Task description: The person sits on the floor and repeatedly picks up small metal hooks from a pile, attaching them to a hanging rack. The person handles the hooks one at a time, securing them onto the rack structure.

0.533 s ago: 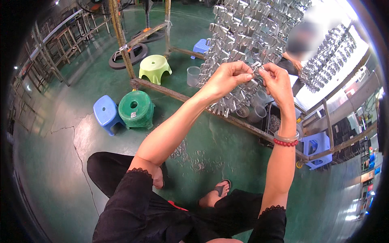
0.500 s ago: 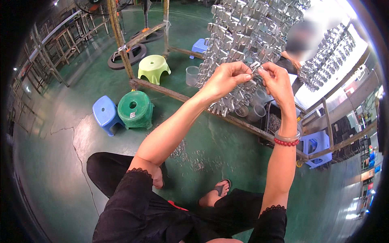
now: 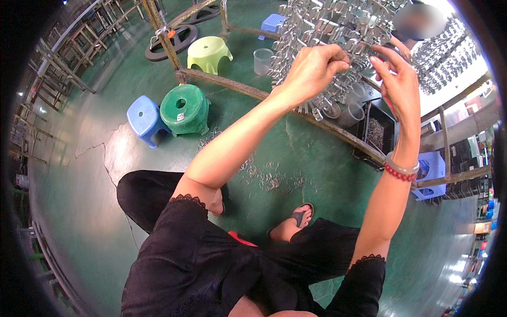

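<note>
Small bent metal pieces [image 3: 301, 29] hang in dense rows in front of me, silvery and shiny. My left hand [image 3: 311, 71] is raised before them, thumb and fingers pinched together; whatever lies in the pinch is hidden or too small to name. To its right is my right hand [image 3: 400, 87], apart from the left one, with its thumb and fingers spread and nothing visible between them. A clear bangle and a red bead bracelet [image 3: 400, 173] circle my right wrist.
A rusty frame rail [image 3: 232, 84] crosses below the hanging pieces. Beyond it stand clear plastic cups [image 3: 352, 114] and a black crate [image 3: 376, 132]. Green [image 3: 185, 108], blue [image 3: 142, 117] and lime stools [image 3: 209, 53] stand left. Wire bits [image 3: 272, 179] litter the floor. Another person's arm [image 3: 400, 47] is behind.
My hands have moved apart; the right one has shifted right and spread its fingers. The small metal piece seen between them earlier no longer shows there. The whole view has shifted slightly.
</note>
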A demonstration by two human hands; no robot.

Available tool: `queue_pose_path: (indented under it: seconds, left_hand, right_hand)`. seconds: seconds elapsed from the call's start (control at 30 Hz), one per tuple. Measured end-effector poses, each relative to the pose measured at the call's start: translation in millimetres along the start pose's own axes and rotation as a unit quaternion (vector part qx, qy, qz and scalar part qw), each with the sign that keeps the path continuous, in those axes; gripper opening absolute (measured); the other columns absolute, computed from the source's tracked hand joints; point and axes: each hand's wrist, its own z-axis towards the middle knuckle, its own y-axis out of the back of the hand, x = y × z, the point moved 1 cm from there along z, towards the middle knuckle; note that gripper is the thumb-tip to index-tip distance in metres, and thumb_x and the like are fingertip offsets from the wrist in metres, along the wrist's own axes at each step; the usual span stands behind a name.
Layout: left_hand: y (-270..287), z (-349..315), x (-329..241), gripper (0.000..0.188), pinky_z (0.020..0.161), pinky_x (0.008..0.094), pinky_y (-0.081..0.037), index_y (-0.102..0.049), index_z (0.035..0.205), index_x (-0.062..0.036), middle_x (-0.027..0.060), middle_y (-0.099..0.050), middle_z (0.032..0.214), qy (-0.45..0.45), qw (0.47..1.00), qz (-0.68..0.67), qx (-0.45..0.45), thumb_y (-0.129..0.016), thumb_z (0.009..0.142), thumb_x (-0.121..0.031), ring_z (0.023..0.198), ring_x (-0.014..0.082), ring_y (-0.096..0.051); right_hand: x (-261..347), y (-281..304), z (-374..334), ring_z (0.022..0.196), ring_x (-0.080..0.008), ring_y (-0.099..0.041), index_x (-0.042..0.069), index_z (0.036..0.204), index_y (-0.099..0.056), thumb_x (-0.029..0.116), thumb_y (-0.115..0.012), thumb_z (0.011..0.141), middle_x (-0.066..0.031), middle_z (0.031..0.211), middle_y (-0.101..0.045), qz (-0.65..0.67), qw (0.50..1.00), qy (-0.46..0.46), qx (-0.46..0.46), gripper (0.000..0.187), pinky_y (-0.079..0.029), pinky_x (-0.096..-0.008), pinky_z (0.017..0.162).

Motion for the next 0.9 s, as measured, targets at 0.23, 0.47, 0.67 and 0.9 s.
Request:
queue_pose_path:
  seconds: [0.23,0.47,0.67,0.9]
  left_hand:
    - [6,7,3,0.017,0.071,0.0328,-0.050,-0.068,0.091,-0.0042,0.0129,-0.068,0.082,-0.048,0.998,0.039,0.010,-0.065,0.079,-0.015,0.079,0.0239,-0.067]
    - [10,7,9,0.018,0.072,0.0326,-0.050,-0.068,0.093,-0.0044,0.0111,-0.069,0.081,-0.028,0.999,0.041,0.016,-0.064,0.079,-0.015,0.079,0.0237,-0.068]
    - [9,9,15,0.018,0.072,0.0327,-0.050,-0.067,0.094,-0.0047,0.0097,-0.069,0.081,-0.038,0.999,0.024,0.012,-0.063,0.080,-0.015,0.080,0.0236,-0.068]
    - [7,7,12,0.017,0.071,0.0335,-0.050,-0.067,0.093,-0.0052,0.0114,-0.069,0.084,-0.035,0.997,0.070,0.011,-0.064,0.080,-0.016,0.080,0.0255,-0.067]
  right_hand:
    - [-52,-57,-47,0.044,-0.0053,-0.043,0.000,0.114,-0.061,0.015,-0.069,0.078,0.0016,0.056,-0.052,0.098,0.983,-0.111,0.111,0.040,-0.034,-0.0230,0.040]
    - [-64,-102,-45,0.043,-0.0049,-0.043,-0.005,0.114,-0.059,0.011,-0.070,0.077,-0.0007,0.059,-0.054,0.227,0.956,-0.148,0.117,0.041,-0.032,-0.0209,0.038]
    - [-60,-103,-45,0.043,-0.0044,-0.042,-0.004,0.102,-0.063,0.011,-0.069,0.080,-0.0007,0.060,-0.054,0.263,0.941,-0.175,0.124,0.027,-0.031,-0.0196,0.039]
    - [-56,-99,-52,0.043,-0.0046,-0.042,-0.004,0.094,-0.065,0.012,-0.066,0.083,-0.0012,0.060,-0.054,0.245,0.953,-0.170,0.061,0.019,-0.031,-0.0199,0.040]
